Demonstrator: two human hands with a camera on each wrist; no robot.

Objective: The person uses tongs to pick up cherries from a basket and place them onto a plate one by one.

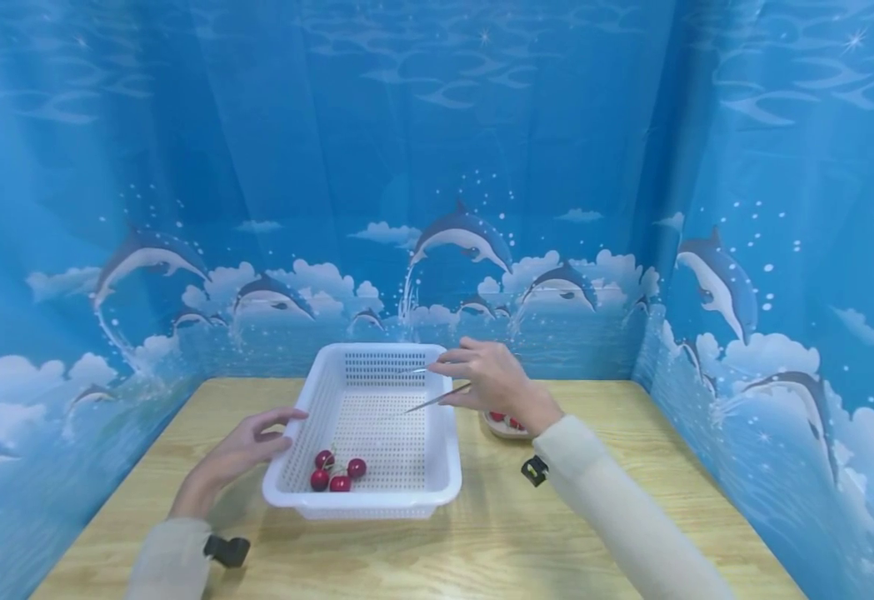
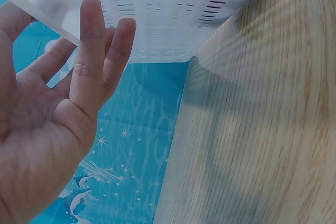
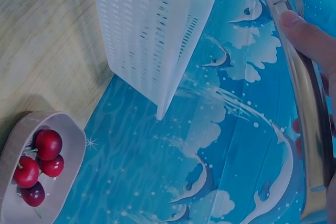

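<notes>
A white perforated plastic basket (image 1: 447,467) sits on the table with several red cherries (image 1: 341,483) in its near left corner. My left hand (image 1: 257,442) holds the basket's left rim; in the left wrist view its fingers (image 2: 90,51) lie by the outer wall, some hidden behind the rim. My right hand (image 1: 492,379) grips metal tongs (image 1: 437,402) over the basket's right side, their arms spread and nothing between them. In the right wrist view the tongs' handle (image 3: 307,114) lies under the thumb.
Right of the basket, partly hidden by my right hand in the head view, a small light bowl (image 3: 73,124) holds several cherries (image 3: 48,144). Blue dolphin-print curtains (image 1: 556,167) enclose the wooden table (image 1: 496,542) at the back and sides.
</notes>
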